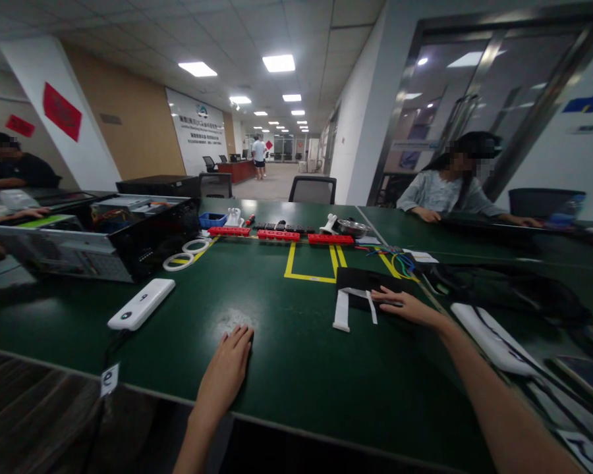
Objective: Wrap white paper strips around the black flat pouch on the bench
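Note:
My left hand lies palm down on the dark green table near its front edge, fingers stretched out and holding nothing. Further right, my right hand rests with fingers extended at a flat black item; its exact kind is unclear. From this item hang two white strips, flat like ribbon cable or strap. The right fingertips touch or hover just over the strip nearer to them; I cannot tell which. My palm and forearm hide part of the table behind.
An open computer case stands at the left, by white rings and a white power bank. Red slotted racks line the back beside yellow tape. Coloured wires and a black bag lie right. A person sits opposite.

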Available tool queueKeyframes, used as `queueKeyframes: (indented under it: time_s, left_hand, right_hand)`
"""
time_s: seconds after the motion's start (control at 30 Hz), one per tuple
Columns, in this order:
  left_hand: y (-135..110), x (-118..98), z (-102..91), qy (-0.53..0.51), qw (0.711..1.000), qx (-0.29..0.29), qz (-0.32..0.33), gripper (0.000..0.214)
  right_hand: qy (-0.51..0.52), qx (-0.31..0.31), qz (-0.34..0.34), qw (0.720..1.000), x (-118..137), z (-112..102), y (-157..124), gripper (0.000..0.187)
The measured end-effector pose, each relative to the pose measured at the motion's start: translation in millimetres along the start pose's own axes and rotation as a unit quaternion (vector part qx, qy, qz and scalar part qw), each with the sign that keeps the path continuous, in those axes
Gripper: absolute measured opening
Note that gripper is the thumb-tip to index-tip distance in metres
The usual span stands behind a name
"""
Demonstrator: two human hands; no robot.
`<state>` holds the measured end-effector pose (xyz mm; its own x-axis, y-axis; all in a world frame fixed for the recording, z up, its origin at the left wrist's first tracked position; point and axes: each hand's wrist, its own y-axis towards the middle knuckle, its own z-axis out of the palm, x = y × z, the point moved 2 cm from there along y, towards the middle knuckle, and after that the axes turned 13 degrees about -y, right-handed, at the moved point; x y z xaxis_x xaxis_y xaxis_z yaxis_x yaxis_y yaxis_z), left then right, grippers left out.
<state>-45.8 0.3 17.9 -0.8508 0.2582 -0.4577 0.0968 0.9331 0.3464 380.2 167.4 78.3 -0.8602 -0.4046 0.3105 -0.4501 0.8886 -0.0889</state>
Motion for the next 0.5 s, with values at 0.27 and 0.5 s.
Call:
queueKeyframes:
  time_s: [0.27,0.5]
  left_hand:
    - [0,-1,1.5,-0.002,1.000,0.003,-0.001,0.039]
    - [-1,0,1.5,0.002,1.000,0.002,0.004,0.039]
  right_hand:
    - [0.057,-0.026,0.012,0.998,-21,-10,-13,0.050]
    - [-0.061,-0.064,0.031,0.996,-8,-12,-14,0.054]
